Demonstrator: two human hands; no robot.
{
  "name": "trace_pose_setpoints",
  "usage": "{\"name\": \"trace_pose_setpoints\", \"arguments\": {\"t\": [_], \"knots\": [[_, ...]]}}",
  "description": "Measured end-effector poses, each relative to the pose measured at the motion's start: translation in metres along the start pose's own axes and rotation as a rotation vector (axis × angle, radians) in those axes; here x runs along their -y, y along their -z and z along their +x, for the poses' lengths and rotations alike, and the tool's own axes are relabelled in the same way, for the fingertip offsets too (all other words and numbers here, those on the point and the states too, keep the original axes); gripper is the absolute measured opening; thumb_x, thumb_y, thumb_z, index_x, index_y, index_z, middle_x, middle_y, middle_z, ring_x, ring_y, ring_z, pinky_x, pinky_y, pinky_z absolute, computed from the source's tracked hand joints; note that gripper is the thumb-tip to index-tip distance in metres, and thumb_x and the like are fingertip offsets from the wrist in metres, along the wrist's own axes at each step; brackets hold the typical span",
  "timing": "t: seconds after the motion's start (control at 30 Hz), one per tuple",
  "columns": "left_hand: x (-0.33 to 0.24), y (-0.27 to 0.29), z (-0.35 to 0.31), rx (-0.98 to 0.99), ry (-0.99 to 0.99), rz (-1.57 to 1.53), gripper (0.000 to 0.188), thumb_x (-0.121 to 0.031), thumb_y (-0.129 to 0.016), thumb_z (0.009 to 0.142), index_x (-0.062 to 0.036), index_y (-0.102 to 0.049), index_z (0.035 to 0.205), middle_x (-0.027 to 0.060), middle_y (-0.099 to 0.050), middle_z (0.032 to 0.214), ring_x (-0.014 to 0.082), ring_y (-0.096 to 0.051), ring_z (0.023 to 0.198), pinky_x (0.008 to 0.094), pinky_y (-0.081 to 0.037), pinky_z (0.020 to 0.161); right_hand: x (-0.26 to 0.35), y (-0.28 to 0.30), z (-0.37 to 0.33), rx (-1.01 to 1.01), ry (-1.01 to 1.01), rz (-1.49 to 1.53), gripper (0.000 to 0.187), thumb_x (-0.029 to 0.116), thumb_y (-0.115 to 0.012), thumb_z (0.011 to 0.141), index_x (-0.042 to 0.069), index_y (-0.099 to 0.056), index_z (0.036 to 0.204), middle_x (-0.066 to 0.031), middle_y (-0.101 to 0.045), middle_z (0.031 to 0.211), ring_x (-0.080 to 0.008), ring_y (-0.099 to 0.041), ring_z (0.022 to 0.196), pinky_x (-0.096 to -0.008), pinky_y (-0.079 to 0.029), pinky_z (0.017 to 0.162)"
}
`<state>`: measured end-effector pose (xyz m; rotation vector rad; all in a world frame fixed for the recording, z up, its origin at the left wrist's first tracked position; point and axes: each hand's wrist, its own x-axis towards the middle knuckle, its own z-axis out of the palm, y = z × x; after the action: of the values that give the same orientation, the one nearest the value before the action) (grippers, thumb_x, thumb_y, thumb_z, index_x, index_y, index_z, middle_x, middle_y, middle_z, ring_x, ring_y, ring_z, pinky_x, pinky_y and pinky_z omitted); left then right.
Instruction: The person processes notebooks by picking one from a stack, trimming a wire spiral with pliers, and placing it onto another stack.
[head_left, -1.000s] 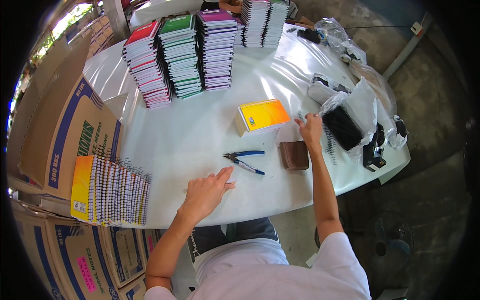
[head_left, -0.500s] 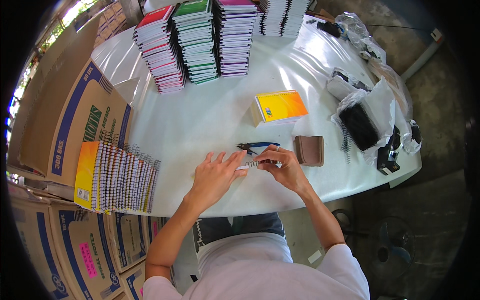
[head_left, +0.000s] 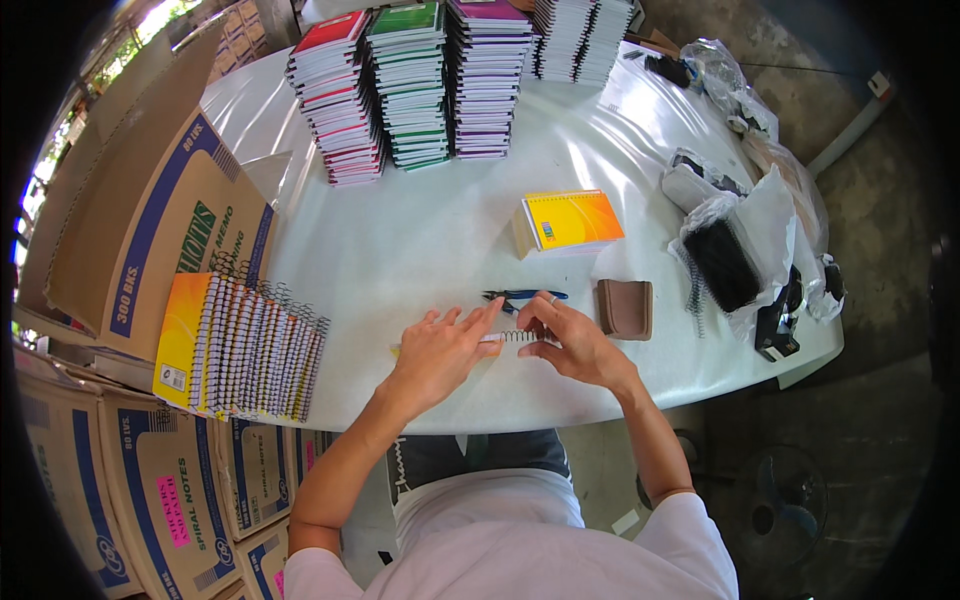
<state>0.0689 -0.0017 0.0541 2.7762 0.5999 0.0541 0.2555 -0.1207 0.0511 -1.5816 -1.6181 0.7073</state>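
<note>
My left hand (head_left: 440, 352) lies over a small yellow-covered notepad (head_left: 492, 349), fingers stretched out and mostly hiding it. From the notepad's edge a thin metal spiral wire (head_left: 515, 337) sticks out to the right. Its far end passes between the thumb and curled fingers of my right hand (head_left: 572, 342); their exact contact is partly hidden. Just beyond my fingertips lies a pair of blue-handled cutting pliers (head_left: 525, 294). A brown case-like block (head_left: 625, 309) sits right of my right hand.
A yellow-orange notepad stack (head_left: 572, 220) stands farther back. Spiral-bound pads (head_left: 245, 345) stand in a row at left, beside an open carton (head_left: 190, 225). Tall stacks of red (head_left: 340, 110), green (head_left: 408, 90) and purple (head_left: 490, 90) notebooks stand at back. Plastic-wrapped black coils (head_left: 722, 262) lie at right.
My right hand has moved slightly right and its fingers have parted a little, showing more of the spiral wire. My left hand stays on the notepad. The whole view has shifted slightly.
</note>
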Motion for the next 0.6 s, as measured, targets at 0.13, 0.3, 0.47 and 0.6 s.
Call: {"name": "trace_pose_setpoints", "arguments": {"t": [0.13, 0.3, 0.47, 0.6], "knots": [[0.000, -0.014, 0.000, -0.250, -0.239, 0.021, 0.057, -0.044, -0.058, 0.094, -0.0247, -0.044, 0.145, 0.0112, -0.068, 0.116, 0.0302, -0.069, 0.097, 0.0435, -0.057, 0.070, 0.004, -0.006, -0.010, 0.105, 0.015, -0.310, 0.015, 0.000, -0.066, 0.085, -0.002, -0.062, 0.100, -0.0147, -0.065, 0.089, -0.0288, -0.065, 0.082, -0.0397, -0.051, 0.075], [0.000, -0.002, -0.008, 0.105, -0.150, 0.043, 0.054, -0.050, -0.052, 0.095, -0.0236, -0.047, 0.142, 0.0028, -0.069, 0.116, 0.0287, -0.069, 0.092, 0.0424, -0.057, 0.064, -0.024, 0.048, -0.023, 0.124, 0.096, -0.282, 0.031, 0.007, -0.079, 0.074, 0.004, -0.064, 0.101, -0.0146, -0.059, 0.127, -0.0353, -0.059, 0.111, -0.0438, -0.048, 0.090], [0.005, -0.014, -0.008, -0.067, -0.291, 0.055, 0.067, -0.058, -0.055, 0.088, -0.0242, -0.044, 0.145, 0.0032, -0.068, 0.116, 0.0308, -0.069, 0.096, 0.0408, -0.057, 0.068, -0.056, 0.107, -0.063, 0.068, -0.309, -0.564, 0.060, 0.007, -0.089, 0.056, 0.022, -0.069, 0.110, -0.0145, -0.051, 0.140, -0.0357, -0.042, 0.133, -0.0446, -0.040, 0.109], [0.021, -0.020, -0.018, -0.309, -0.255, 0.096, 0.080, -0.060, -0.059, 0.082, -0.0240, -0.037, 0.149, 0.0075, -0.069, 0.113, 0.0349, -0.068, 0.098, 0.0414, -0.057, 0.074, -0.031, 0.115, -0.045, 0.102, -0.225, 0.024, 0.045, 0.027, -0.081, 0.074, 0.015, -0.073, 0.116, -0.0156, -0.059, 0.133, -0.0339, -0.050, 0.126, -0.0421, -0.041, 0.106]]}}
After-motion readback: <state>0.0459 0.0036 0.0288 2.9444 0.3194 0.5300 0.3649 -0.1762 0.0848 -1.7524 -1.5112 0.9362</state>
